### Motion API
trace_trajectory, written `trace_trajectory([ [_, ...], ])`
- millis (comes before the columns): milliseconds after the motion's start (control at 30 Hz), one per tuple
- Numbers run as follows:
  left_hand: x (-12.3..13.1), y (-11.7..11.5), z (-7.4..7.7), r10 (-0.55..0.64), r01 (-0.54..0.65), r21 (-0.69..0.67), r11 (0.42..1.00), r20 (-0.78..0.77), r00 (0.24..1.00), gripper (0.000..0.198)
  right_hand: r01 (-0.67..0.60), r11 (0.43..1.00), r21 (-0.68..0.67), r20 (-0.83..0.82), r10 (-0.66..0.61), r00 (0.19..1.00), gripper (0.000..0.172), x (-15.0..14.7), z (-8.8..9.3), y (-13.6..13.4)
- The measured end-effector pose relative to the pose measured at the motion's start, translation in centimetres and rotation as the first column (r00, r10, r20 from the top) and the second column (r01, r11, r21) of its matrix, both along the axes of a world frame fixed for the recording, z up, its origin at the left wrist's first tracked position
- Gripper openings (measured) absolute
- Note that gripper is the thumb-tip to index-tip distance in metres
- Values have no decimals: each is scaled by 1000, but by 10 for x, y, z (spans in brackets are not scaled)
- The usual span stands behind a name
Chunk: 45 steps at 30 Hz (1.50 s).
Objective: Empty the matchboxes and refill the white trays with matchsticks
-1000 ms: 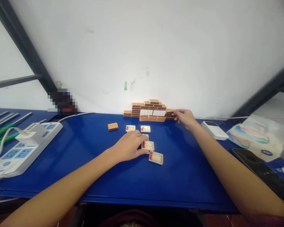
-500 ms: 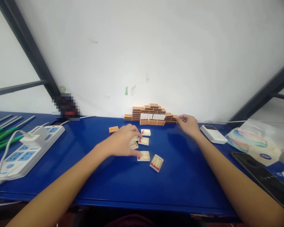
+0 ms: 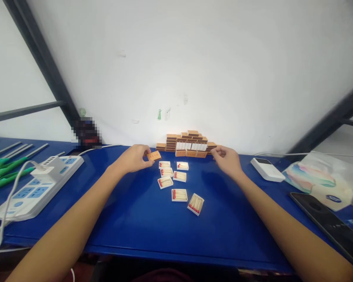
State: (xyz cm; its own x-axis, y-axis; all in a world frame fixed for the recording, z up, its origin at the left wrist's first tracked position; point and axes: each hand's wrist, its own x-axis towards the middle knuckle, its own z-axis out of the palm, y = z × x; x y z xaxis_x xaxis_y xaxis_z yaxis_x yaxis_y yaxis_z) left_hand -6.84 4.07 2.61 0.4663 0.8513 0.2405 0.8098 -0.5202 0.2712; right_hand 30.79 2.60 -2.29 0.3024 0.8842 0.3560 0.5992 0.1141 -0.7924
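Note:
An orange matchbox is pinched between the thumb and fingers of my left hand, just above the blue table. Against the wall stands a stepped stack of matchboxes, with a row of white upright pieces set in its middle. At the stack's right end, the fingers of my right hand are closed together and touch the boxes there; what they grip, if anything, is hidden. In front lie several open match trays full of red-tipped matches, one tray turned at an angle.
On the left, a white power strip with a plugged-in charger and cable lies near green-handled tools. To the right are a white device, a tissue packet and a black phone. A white wall closes the back.
My left hand has moved left and back from over the match trays and taken hold of the orange matchbox. The right hand has shifted slightly left against the stack's end.

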Motion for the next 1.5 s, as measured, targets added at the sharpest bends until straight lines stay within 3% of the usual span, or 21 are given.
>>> trace_trajectory([
  [100,25,-20,-1,-157,147,76,986,133,979,27,-290,956,-50,-334,258,907,28,-51,7,-25],
  [200,46,-38,-4,-243,230,97,968,151,958,24,-609,782,-131,-547,455,702,31,-96,11,-53],
  [267,52,-44,-6,-247,231,118,966,150,957,22,-663,739,-119,-591,483,645,27,-110,13,-63],
  [433,50,-42,-6,-228,205,144,968,168,959,23,-550,825,-125,-613,372,697,31,-95,16,-58],
  [600,52,-41,-8,-309,301,75,951,155,938,30,-619,774,-131,-597,437,673,39,-92,11,-55],
  [767,53,-43,-7,-313,318,2,948,185,932,32,-584,802,-122,-554,434,711,42,-88,14,-50],
  [933,50,-43,-9,-237,233,48,971,173,956,35,-466,883,-56,-504,378,776,41,-34,29,-25],
  [1000,49,-44,-8,-209,206,30,978,140,968,39,-338,941,-32,-508,276,816,38,0,31,-10],
  [1100,42,-41,-1,-176,177,-24,984,37,984,39,-151,989,2,-561,126,818,36,51,27,12],
  [1200,26,-30,7,-64,67,26,997,-111,992,32,-56,995,-84,-583,-4,813,25,90,14,31],
  [1333,6,-12,8,104,-101,28,995,-288,952,26,-18,980,-199,-588,-104,802,23,109,-2,46],
  [1500,4,-2,-4,107,-127,-31,991,-355,929,25,-49,976,-214,-552,-79,830,28,100,-9,51],
])
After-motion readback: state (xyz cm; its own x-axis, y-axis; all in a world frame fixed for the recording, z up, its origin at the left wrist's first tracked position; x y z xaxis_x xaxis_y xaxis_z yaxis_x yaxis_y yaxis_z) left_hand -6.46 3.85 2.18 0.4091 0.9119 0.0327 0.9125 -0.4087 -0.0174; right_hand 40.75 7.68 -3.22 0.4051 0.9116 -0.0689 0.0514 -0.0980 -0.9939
